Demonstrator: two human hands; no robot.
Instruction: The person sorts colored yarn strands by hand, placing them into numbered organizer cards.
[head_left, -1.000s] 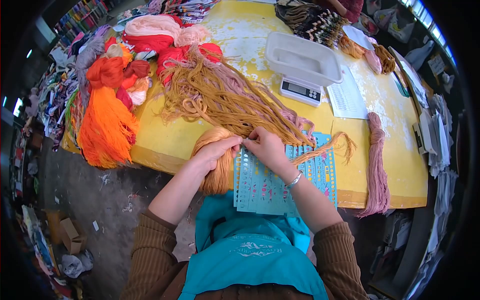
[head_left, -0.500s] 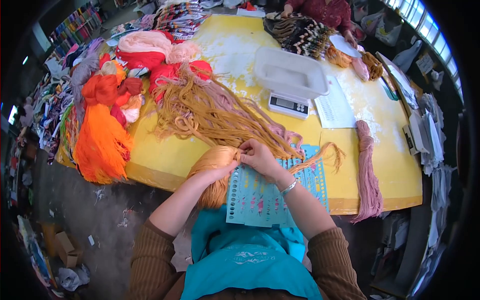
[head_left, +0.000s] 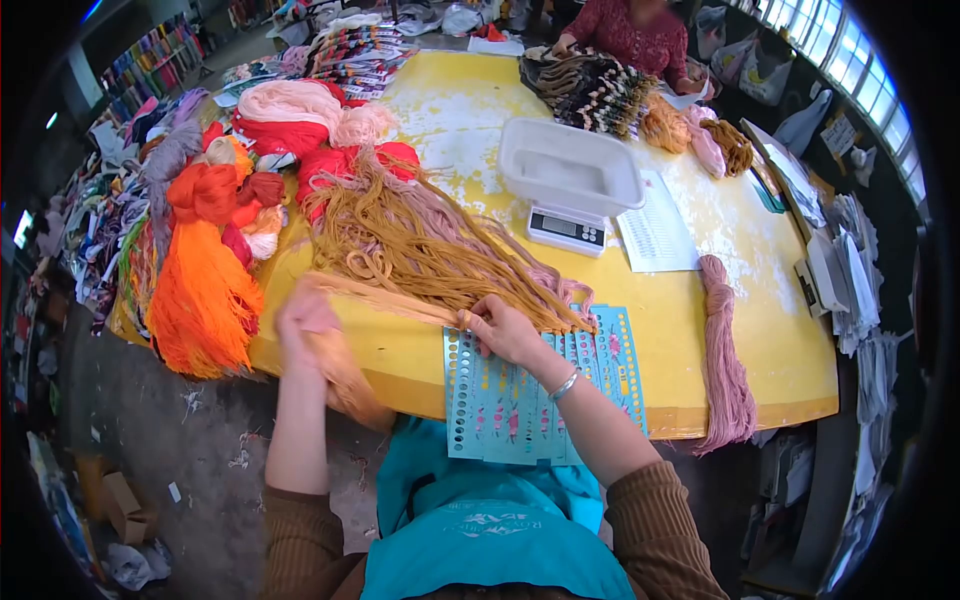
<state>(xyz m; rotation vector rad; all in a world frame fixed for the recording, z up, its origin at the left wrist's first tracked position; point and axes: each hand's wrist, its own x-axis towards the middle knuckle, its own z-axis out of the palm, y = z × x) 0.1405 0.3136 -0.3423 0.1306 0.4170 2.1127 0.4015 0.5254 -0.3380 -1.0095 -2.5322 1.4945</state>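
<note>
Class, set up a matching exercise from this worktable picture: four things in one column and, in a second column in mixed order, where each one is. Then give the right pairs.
Things:
1. white tray
2. pink skein
3. teal punched cards
4. bright orange yarn

Places:
A. hanging over the table's left edge
B. on the digital scale
C. lying near the table's right end, its tail over the front edge
D. at the front edge, under the right hand

Pairs: 1-B, 2-C, 3-D, 4-A
</note>
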